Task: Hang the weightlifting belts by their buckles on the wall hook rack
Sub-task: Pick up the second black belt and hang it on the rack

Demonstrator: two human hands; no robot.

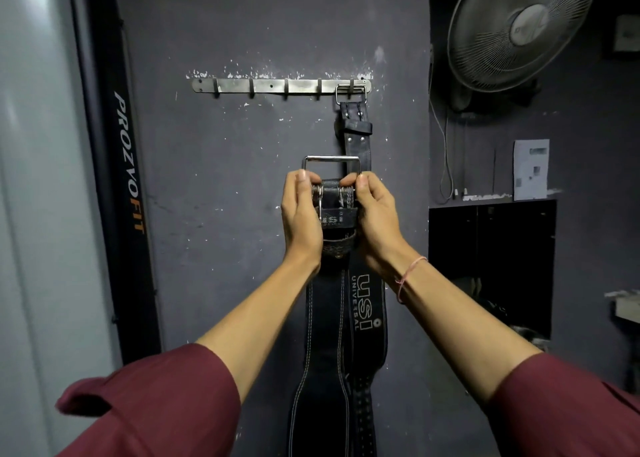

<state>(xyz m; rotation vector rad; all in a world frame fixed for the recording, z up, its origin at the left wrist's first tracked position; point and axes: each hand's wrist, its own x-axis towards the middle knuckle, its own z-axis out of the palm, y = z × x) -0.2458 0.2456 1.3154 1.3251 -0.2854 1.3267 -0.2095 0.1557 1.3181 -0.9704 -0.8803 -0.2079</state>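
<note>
A steel hook rack (277, 86) is screwed to the dark wall. One black belt (356, 134) hangs by its buckle from the rightmost hook; its lower part, printed USI Universal, shows behind my arms. I hold a second black belt (323, 370) with white stitching below the rack. My left hand (300, 214) and my right hand (375, 217) grip its buckle end from either side, thumbs on top. Its square steel buckle (331, 164) stands upright above my fingers, well under the hooks. The belt's tail hangs down between my forearms.
The hooks left of the hung belt are bare. A black upright post marked PROZVOFIT (128, 165) stands at the left. A wall fan (519, 26) is mounted at upper right, with cables and a dark shelf recess (491, 266) below it.
</note>
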